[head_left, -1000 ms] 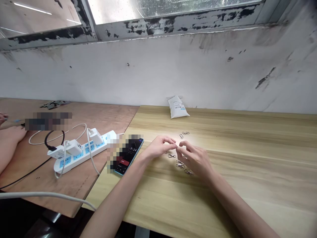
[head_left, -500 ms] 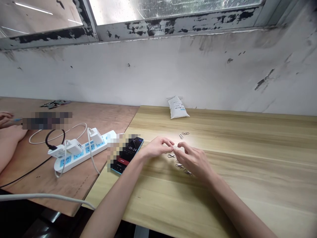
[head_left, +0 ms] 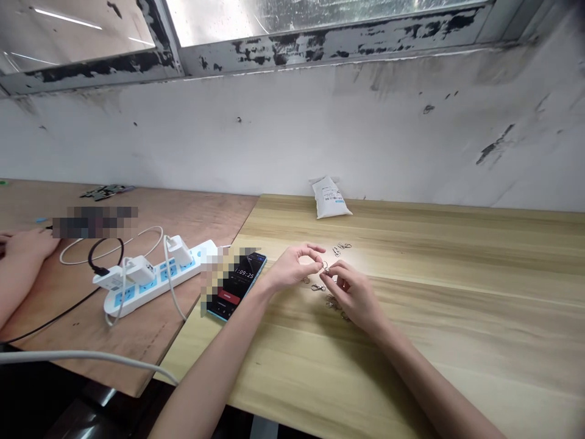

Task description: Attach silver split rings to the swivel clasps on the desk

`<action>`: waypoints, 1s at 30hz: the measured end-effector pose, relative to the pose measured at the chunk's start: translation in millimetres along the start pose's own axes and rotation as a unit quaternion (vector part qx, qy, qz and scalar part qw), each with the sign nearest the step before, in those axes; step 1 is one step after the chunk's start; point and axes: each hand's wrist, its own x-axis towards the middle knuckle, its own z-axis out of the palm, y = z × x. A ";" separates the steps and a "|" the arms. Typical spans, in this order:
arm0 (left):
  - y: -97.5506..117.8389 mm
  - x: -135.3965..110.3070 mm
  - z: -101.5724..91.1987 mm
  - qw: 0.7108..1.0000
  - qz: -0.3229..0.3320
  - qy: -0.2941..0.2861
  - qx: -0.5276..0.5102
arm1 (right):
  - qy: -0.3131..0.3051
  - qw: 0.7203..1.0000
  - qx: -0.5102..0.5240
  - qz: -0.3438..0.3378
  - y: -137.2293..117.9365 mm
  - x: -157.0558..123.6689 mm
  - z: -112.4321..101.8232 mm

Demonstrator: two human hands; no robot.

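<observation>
Small metal key ring clasps lie in front of me. My right hand (head_left: 351, 289) pinches one of them, a swivel clasp (head_left: 326, 272), between thumb and fingers. A thin key ring (head_left: 325, 265) stands up from it. The thumb and a finger of my left hand (head_left: 296, 268) meet at this ring's left side, with another finger raised. Below the hands rests a loose lobster clasp (head_left: 318, 288). More clasps (head_left: 333, 302) are partly hidden under my right hand. Two further clasps (head_left: 340, 247) lie beyond my fingertips.
A phone (head_left: 235, 286) showing a timer lies left of my left forearm. A white packet (head_left: 331, 198) sits against the wall. On the brown table are a power strip (head_left: 158, 277) with chargers and cables, and another person's arm (head_left: 27, 256).
My hands have drawn slightly apart and now show the ring and clasp between them. A left finger has lifted. The other person's hand has shifted right, and the view has moved slightly.
</observation>
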 end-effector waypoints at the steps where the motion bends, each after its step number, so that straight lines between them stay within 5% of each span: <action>1: -1.2 0.8 1.6 0.999 0.024 0.029 0.037 | -0.006 1.000 0.019 0.015 -0.3 0.4 -0.8; 5: -8.7 2.9 8.8 0.958 0.134 0.120 0.223 | -0.066 0.978 0.161 0.118 -0.3 2.5 -7.1; 12: -10.4 0.3 14.2 0.881 0.225 0.086 0.408 | -0.104 0.868 0.387 0.294 4.1 8.2 -17.7; 16: -10.2 0.3 14.4 0.880 0.205 0.085 0.420 | -0.023 0.880 0.374 0.291 10.2 13.1 -27.0; 20: -16.1 2.0 13.1 0.909 0.150 0.121 0.370 | 0.051 0.942 0.257 0.208 14.8 12.0 -28.6; 23: -18.3 3.2 14.2 0.939 0.104 0.128 0.302 | 0.041 0.994 0.033 0.095 12.0 5.7 -17.8; 26: -16.1 3.6 17.0 0.964 0.070 0.103 0.235 | 0.051 0.979 -0.199 -0.019 7.3 0.3 -5.6; 30: -12.9 3.3 17.8 0.972 0.052 0.091 0.211 | 0.075 0.936 -0.330 -0.099 6.8 0.4 -2.9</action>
